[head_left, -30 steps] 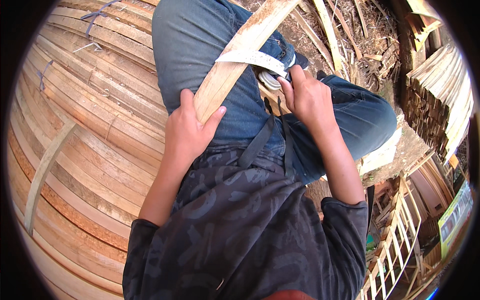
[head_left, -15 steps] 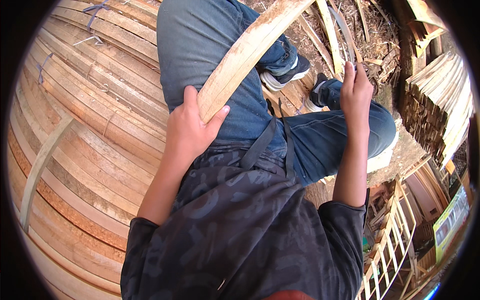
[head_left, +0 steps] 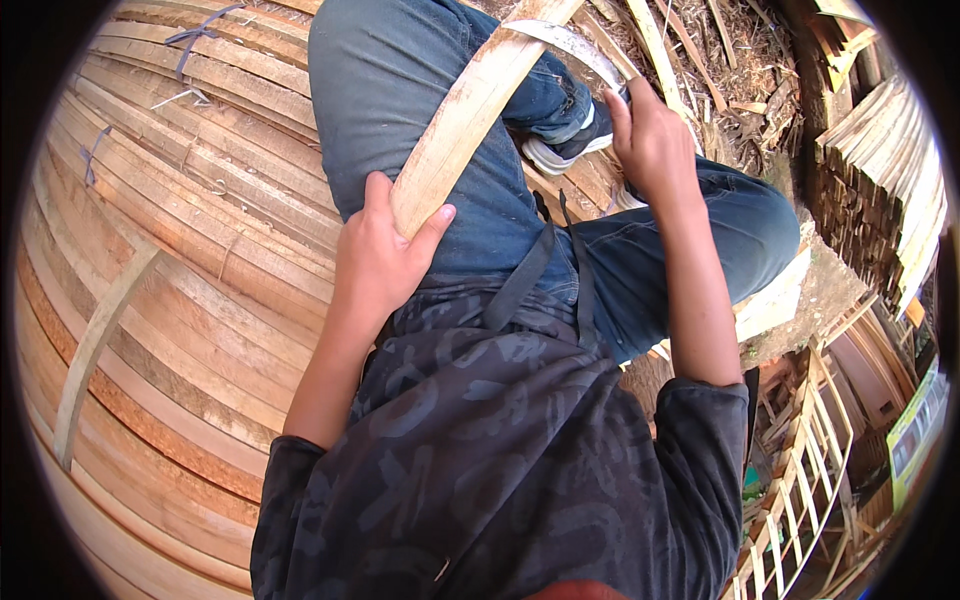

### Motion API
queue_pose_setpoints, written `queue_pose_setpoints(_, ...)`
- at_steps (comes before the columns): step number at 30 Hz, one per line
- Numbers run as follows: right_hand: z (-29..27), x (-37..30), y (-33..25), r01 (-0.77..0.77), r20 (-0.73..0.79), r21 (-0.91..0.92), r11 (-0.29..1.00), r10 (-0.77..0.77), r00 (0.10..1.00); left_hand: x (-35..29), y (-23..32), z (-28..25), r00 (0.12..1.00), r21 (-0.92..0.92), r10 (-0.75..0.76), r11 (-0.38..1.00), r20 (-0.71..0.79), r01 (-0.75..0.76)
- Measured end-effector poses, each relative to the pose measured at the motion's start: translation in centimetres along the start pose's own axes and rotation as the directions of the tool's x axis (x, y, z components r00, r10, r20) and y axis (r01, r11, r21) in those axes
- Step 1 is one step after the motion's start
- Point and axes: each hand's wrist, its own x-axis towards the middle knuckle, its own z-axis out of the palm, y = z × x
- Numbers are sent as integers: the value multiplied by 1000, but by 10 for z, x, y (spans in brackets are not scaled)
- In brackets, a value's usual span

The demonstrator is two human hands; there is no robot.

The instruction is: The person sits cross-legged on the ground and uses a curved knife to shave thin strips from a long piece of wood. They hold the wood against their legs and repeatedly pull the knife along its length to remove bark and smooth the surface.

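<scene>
My left hand (head_left: 376, 245) is wrapped round the near end of a pale wooden slat (head_left: 468, 110). The slat slants up and away to the right, over my thigh in blue jeans (head_left: 385, 80). In my right hand (head_left: 655, 145) is a sickle with a curved metal blade (head_left: 578, 46); most of its handle is hidden by my fingers. The blade reaches leftward over the far part of the slat, its tip at the wood's surface. Whether the edge is biting into the wood I cannot tell.
Long wooden slats (head_left: 190, 290), some tied with bluish straps (head_left: 205, 30), cover the left side. Wood strips and shavings (head_left: 770, 75) litter the ground ahead. To the right stand a stack of thin boards (head_left: 880, 190) and a slatted wooden frame (head_left: 800, 470).
My right hand has swung left and slightly away from me, bringing the sickle blade from beyond the slat onto its far part. The left hand keeps its hold; the slat has tilted slightly steeper.
</scene>
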Motion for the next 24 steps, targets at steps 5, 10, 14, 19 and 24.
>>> queue_pose_setpoints(5,-45,5,146,-479,-201,-93,873,455,867,-2,-13,-1,995,12,95,995,-30,-95)
queue_pose_setpoints(10,-47,-10,46,-345,-124,194,918,372,920,0,-5,-1,1000,-58,0,998,17,1)
queue_pose_setpoints(14,-26,-44,-42,-186,87,287,940,168,982,5,-6,-7,998,-110,14,994,60,-8)
queue_pose_setpoints(19,-4,-56,-80,-79,128,262,962,47,991,7,-5,-10,997,-161,25,987,80,-12)
queue_pose_setpoints(24,10,-49,-65,-30,45,191,981,21,999,6,-4,-9,998,-167,25,986,64,-14)
